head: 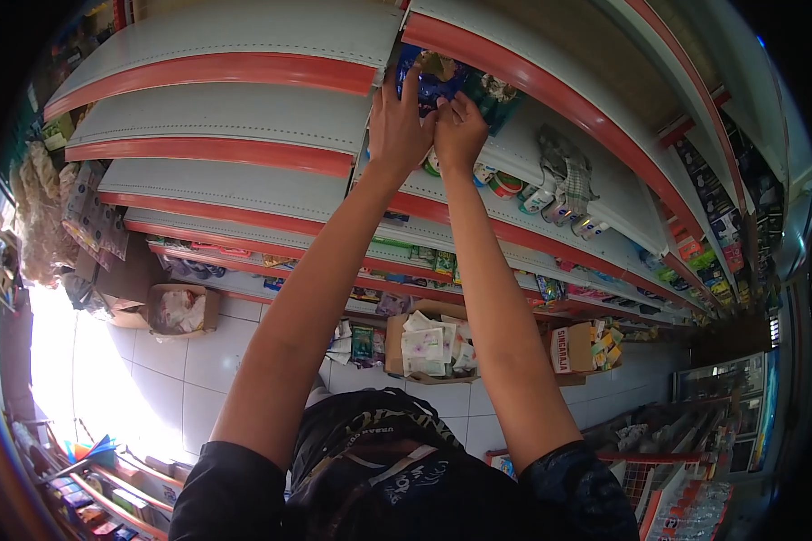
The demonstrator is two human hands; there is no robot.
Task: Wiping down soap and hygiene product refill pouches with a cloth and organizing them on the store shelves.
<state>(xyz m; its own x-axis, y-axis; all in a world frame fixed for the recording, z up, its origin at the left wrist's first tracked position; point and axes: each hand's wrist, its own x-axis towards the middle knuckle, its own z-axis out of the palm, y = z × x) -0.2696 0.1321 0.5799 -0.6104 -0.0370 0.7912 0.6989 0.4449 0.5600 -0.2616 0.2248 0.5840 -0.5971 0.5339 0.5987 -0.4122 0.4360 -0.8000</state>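
Note:
Both arms reach up to a grey metal shelf with a red front strip, at the top middle of the head view. My left hand [400, 128] lies with spread fingers against the left side and front of a dark blue packet [427, 78]. At the packet's lower right edge, my right hand [461, 132] has its fingers bent onto it. A dark green packet [494, 98] stands just to the right. The fingers hide part of the blue packet, so what lies under them cannot be seen.
A checked cloth [565, 166] lies on the shelf near tubs and bottles [555, 203]. Red-edged shelves [223, 152] stand at the left. Cardboard boxes on the tiled floor hold white packets [430, 345], yellow packs [603, 348] and plastic-wrapped goods [181, 311].

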